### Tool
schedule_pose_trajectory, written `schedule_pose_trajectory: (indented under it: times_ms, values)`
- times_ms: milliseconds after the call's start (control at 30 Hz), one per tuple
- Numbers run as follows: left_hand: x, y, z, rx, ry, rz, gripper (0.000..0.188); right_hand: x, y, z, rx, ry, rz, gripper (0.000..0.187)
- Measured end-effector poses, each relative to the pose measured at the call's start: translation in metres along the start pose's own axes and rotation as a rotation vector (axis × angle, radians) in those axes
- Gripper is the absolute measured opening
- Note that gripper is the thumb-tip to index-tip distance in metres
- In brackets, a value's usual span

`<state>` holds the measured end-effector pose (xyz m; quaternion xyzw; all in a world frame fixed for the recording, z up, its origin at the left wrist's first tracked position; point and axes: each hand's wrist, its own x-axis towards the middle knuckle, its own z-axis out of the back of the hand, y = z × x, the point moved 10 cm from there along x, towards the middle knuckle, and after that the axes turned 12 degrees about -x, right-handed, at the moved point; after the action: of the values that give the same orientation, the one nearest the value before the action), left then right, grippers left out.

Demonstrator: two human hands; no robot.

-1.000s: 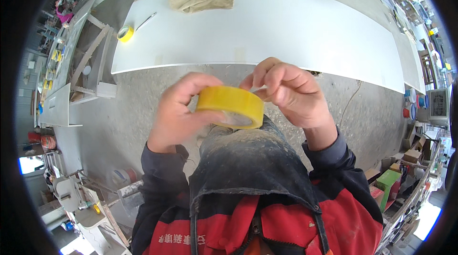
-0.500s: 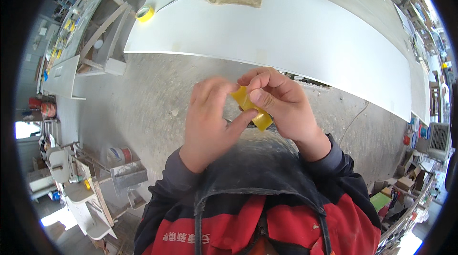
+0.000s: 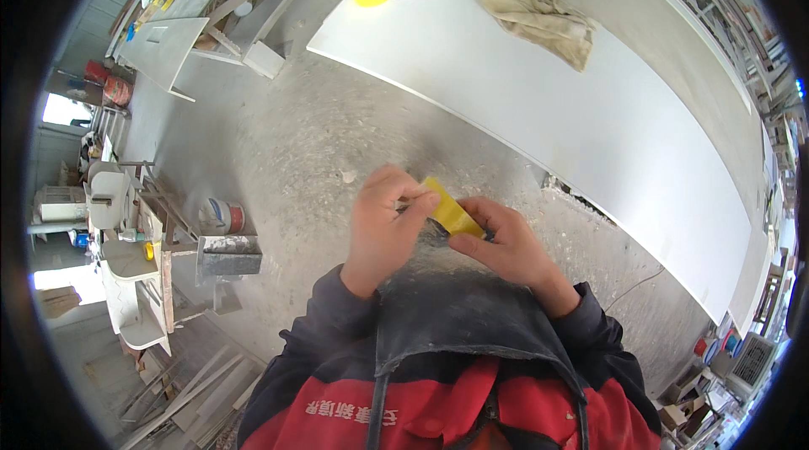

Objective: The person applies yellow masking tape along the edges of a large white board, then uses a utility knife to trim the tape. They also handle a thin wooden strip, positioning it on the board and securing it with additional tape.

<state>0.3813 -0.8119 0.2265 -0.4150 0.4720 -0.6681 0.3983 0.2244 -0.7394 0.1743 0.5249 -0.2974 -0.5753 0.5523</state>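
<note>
Hands (image 3: 383, 227) (image 3: 501, 243) in a grip on yellow tape roll (image 3: 451, 212) over dusty concrete floor (image 3: 286, 147), long white panel (image 3: 573, 96) beyond

Left hand (image 3: 383, 227) and right hand (image 3: 506, 243) grip yellow tape roll (image 3: 451, 212) above dusty apron (image 3: 459, 307).

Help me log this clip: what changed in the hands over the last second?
The yellow tape roll turned from broadside to edge-on between both hands. The left hand closed its fingers over its top; the right hand kept hold. The cloth stayed on the white board.
</note>
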Motion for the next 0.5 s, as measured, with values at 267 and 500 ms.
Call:
schedule_pose_trajectory:
  times_ms: [267, 500]
  values:
    - [0.11, 0.186, 0.227, -0.322, -0.384, 0.373, 0.01, 0.061, -0.024, 0.041, -0.079, 0.118, -0.099, 0.021]
    - [0.244, 0.306, 0.358, -0.231, -0.421, 0.498, 0.02, -0.073, -0.13, 0.215, -0.684, -0.193, -0.909, 0.032]
